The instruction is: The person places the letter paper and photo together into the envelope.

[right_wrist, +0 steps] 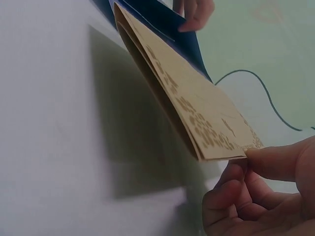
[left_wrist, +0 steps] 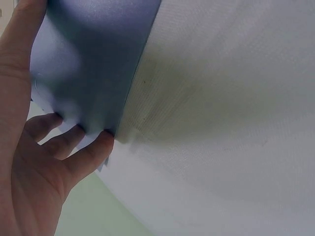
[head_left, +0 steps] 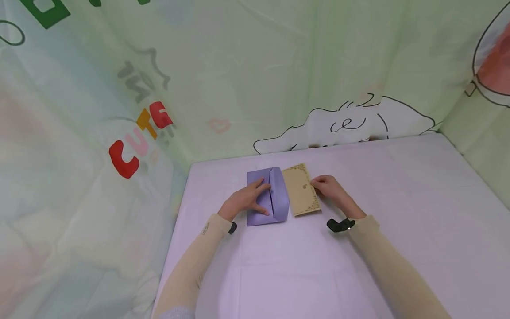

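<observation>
A purple envelope (head_left: pixel 260 218) stands out on the pale table, its flap on the right side. My left hand (head_left: pixel 249 197) rests on it, thumb and fingers spread across its face; in the left wrist view the fingertips (left_wrist: pixel 101 145) touch the envelope (left_wrist: pixel 98 64) near its edge. Right beside the flap is a tan folded card (head_left: pixel 299 190) with a brown ornamental border, its left edge meeting or slightly behind the flap. My right hand (head_left: pixel 330 188) pinches the card's right edge between thumb and fingers. In the right wrist view the card (right_wrist: pixel 197 105) is tilted, casting a shadow below.
A pale lilac cloth covers the table (head_left: pixel 287 274). Printed curtains (head_left: pixel 239 79) hang along its back and left side. A black strap device (head_left: pixel 340 225) sits at the right wrist.
</observation>
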